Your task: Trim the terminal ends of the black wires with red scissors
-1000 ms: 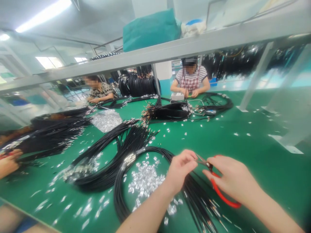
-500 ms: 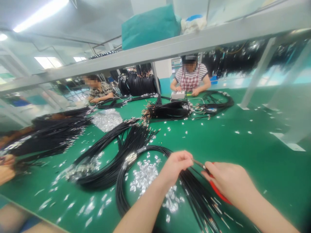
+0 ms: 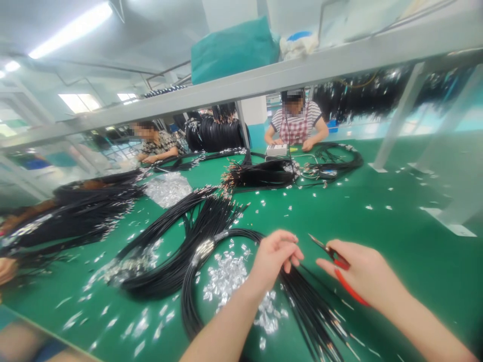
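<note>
My right hand (image 3: 362,266) is closed around red-handled pliers (image 3: 341,261), their pointed jaws aimed up and left. My left hand (image 3: 277,256) hovers just left of the plier tips, thumb and index finger apart, other fingers loosely curled. Under it runs a bundle of black cables (image 3: 309,306) with bare, coppery and silvery ends, fanning toward the lower right. The same bundle curves left into a loop (image 3: 186,281), gathered at a shiny metallic section (image 3: 205,248). Inside the loop lies a pile of small silvery pieces (image 3: 226,274).
More black cable bundles (image 3: 177,261) lie to the left and a dark stack (image 3: 83,206) farther left. A clear bag (image 3: 168,188) of silvery bits sits behind. A shelf beam (image 3: 226,90) crosses overhead. Two people (image 3: 296,125) work across the green table (image 3: 415,271); another hand (image 3: 7,269) shows at left.
My left fingers have loosened from their pinch at the plier tips. The pliers have moved slightly right and up, away from the left hand, and their handles are spread wider.
</note>
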`<state>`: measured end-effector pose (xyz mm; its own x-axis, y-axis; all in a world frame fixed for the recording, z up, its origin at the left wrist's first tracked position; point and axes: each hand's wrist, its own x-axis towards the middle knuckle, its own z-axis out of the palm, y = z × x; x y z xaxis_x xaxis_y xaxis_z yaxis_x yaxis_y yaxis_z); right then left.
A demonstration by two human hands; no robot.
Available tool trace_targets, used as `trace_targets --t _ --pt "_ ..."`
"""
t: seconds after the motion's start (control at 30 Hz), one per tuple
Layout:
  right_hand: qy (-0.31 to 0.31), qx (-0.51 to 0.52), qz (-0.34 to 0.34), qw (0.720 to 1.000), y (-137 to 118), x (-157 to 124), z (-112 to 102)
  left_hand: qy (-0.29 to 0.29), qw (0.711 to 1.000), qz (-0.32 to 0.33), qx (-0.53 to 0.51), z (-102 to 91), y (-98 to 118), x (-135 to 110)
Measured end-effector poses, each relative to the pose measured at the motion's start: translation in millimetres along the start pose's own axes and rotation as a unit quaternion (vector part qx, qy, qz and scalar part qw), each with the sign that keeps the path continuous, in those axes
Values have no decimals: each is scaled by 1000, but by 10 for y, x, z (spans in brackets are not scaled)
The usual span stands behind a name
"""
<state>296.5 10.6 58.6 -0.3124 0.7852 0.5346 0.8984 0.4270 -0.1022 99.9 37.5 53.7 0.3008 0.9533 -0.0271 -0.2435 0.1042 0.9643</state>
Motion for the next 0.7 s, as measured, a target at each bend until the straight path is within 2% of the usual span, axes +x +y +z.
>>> trace_targets --t 0.1,0.23,0.43,0.57,0.7 --pt "-23 0 -3 1000 -23 0 25 34 999 -12 -14 0 -7 19" --pt "23 -40 -54 997 -102 -13 96 46 997 -47 -38 -9 -45 46" --pt "78 -95 -86 989 -160 -12 151 8 995 -92 -37 -40 -86 71" --pt "87 -102 -106 985 -140 1 157 -19 993 -112 -20 -56 -69 69" --pt "69 -110 -110 985 -122 5 188 -41 991 -128 -5 -67 -64 65"
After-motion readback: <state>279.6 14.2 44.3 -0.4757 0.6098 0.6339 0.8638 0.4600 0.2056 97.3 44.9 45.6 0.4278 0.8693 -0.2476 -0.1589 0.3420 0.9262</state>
